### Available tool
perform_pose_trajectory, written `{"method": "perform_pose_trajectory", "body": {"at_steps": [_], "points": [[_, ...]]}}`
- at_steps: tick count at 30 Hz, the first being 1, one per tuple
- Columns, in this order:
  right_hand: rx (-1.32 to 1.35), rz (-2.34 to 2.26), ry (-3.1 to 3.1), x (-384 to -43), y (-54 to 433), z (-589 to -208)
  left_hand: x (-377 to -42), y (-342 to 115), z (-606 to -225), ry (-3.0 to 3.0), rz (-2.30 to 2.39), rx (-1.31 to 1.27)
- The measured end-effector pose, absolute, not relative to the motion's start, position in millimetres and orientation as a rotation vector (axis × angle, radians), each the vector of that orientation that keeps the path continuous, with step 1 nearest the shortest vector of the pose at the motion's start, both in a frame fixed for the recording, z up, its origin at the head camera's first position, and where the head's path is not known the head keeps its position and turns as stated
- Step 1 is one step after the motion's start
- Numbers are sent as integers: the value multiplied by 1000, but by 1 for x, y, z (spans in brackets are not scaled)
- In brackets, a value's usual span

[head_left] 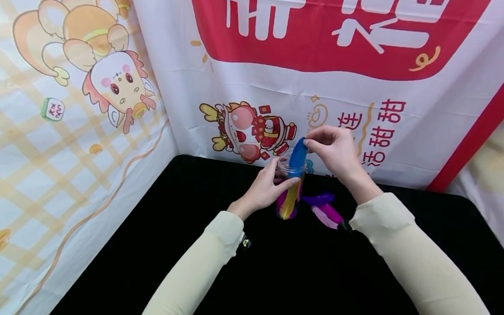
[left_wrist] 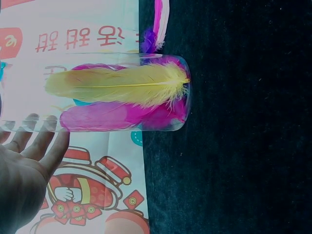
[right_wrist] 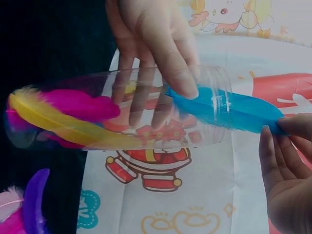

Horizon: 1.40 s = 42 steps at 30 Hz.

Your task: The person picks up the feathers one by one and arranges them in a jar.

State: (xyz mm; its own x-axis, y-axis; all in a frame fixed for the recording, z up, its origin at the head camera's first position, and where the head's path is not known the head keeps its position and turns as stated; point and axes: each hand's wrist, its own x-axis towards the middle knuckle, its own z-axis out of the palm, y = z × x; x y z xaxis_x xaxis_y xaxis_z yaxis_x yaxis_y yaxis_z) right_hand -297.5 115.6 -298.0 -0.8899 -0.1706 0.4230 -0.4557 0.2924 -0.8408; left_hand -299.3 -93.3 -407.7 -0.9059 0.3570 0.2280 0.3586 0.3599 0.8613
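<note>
A clear plastic jar [right_wrist: 161, 141] stands upright near the table's back edge, with yellow [left_wrist: 117, 85] and magenta feathers [left_wrist: 97, 116] inside. My left hand [head_left: 264, 187] holds the jar round its upper part, thumb on the near side and fingers behind. Between thumb and fingertips, my right hand [head_left: 336, 148] pinches one end of a blue feather [right_wrist: 229, 108] above the mouth. The feather's lower part is inside the jar's neck. On the table to the jar's right lie a purple feather [head_left: 319, 199], a magenta feather [head_left: 330, 212] and a pale pink feather [head_left: 324, 217].
A black cloth [head_left: 295, 287] covers the table. Behind it hangs a white printed banner [head_left: 248, 86] with a red panel, and a checked, cartoon-printed sheet [head_left: 58, 163] hangs on the left. A small dark object [head_left: 344, 226] lies by the loose feathers, near the right cuff.
</note>
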Motion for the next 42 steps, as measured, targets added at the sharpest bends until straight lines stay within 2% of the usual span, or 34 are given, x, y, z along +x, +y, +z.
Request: {"method": "perform_pose_trajectory", "body": {"at_steps": [24, 42], "points": [[658, 1542, -2480, -294, 117, -316, -299, -93, -408, -2568, -1629, -689], [596, 1469, -2614, -302, 150, -335, -302, -93, -408, -2576, -1661, -678]]}}
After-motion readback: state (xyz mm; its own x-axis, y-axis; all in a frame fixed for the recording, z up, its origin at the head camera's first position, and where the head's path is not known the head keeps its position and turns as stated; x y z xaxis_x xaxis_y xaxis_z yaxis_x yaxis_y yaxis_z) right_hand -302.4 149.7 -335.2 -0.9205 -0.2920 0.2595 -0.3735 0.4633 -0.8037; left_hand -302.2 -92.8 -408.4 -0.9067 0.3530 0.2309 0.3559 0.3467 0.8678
